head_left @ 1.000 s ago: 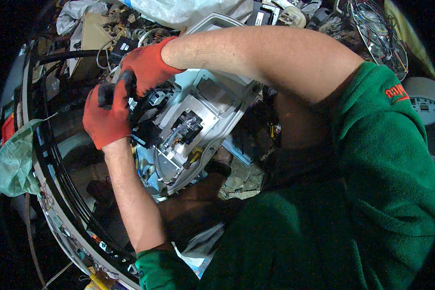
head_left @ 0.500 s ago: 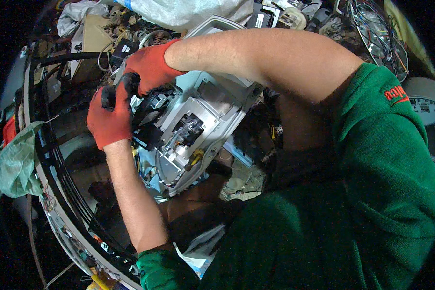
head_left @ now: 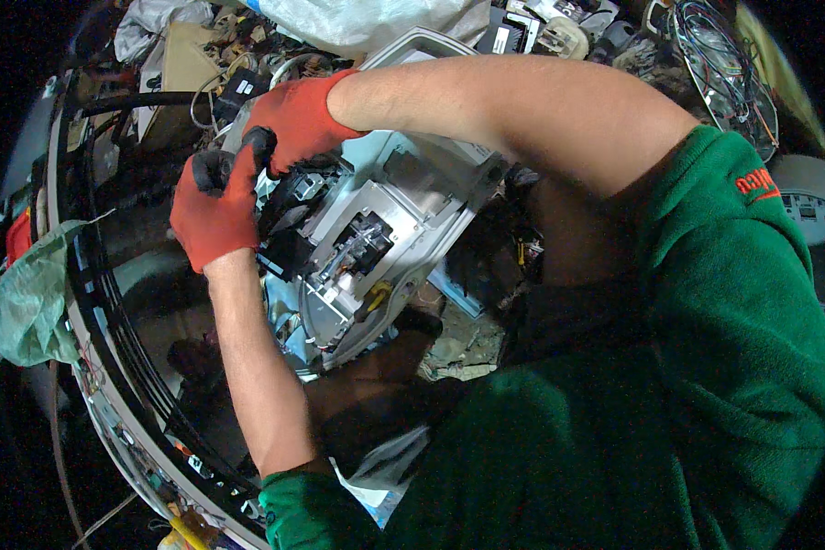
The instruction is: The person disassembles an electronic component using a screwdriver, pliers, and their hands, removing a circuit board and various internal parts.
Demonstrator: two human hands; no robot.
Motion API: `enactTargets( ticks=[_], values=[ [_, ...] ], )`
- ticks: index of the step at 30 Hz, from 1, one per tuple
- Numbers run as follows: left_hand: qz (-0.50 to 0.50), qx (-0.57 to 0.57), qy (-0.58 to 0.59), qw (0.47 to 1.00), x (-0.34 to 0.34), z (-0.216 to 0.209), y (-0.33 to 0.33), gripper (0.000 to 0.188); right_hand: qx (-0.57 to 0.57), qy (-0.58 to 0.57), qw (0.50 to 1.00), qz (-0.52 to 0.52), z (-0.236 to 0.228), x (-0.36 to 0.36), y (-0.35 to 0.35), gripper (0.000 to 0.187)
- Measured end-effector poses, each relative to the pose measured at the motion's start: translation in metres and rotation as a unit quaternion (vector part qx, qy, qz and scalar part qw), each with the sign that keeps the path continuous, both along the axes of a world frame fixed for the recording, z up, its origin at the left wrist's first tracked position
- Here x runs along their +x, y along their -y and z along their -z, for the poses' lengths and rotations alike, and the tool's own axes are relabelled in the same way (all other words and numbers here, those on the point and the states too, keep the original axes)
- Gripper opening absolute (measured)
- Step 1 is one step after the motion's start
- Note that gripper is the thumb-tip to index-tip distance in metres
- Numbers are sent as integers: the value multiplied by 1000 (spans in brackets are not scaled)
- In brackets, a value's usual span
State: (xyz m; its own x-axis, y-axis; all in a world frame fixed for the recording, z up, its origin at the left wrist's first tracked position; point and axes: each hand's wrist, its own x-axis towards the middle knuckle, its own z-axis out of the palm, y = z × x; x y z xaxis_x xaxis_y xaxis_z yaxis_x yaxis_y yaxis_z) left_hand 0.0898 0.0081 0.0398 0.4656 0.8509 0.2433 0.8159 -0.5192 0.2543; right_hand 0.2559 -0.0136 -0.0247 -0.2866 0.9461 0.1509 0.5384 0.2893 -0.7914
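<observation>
An opened electronic device [head_left: 387,215] with a pale grey casing and a silver metal plate lies tilted in front of me. Dark modules, cables and a yellow part show inside it. Both hands wear red gloves with black fingertips and meet at its far left edge. My left hand [head_left: 215,209] has its fingers curled there, with thumb and fingertips bent inward. Reaching across from the right, my right hand [head_left: 301,119] is closed beside it, its fingers pointing down toward the left one. Whatever they grip is hidden by the gloves.
A curved grey frame with black strips [head_left: 92,321] runs down the left side, a green plastic bag [head_left: 29,298] hanging over it. At the back are a white sack [head_left: 376,23], cardboard [head_left: 185,69] and a black box [head_left: 245,84]. Tangled wires [head_left: 720,55] lie far right.
The whole view has shifted slightly. Both hands stay together at the device's far left edge, their grip much the same, the left one turned a little.
</observation>
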Motion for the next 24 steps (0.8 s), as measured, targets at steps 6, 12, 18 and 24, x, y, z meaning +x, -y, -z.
enactTargets(
  ticks=[6,12,18,24],
  values=[
    [251,-26,142,957,-12,16,-15,28,-14,-16,1000,-1,-5,7,5,30],
    [112,-74,131,982,-10,19,-18,29,-10,-23,1000,-14,7,4,-4,30],
    [44,-42,127,990,-6,21,-14,29,-17,-30,999,7,5,5,0,31],
    [103,-109,197,969,-16,30,-32,29,32,-78,996,18,14,3,0,35]
  ],
)
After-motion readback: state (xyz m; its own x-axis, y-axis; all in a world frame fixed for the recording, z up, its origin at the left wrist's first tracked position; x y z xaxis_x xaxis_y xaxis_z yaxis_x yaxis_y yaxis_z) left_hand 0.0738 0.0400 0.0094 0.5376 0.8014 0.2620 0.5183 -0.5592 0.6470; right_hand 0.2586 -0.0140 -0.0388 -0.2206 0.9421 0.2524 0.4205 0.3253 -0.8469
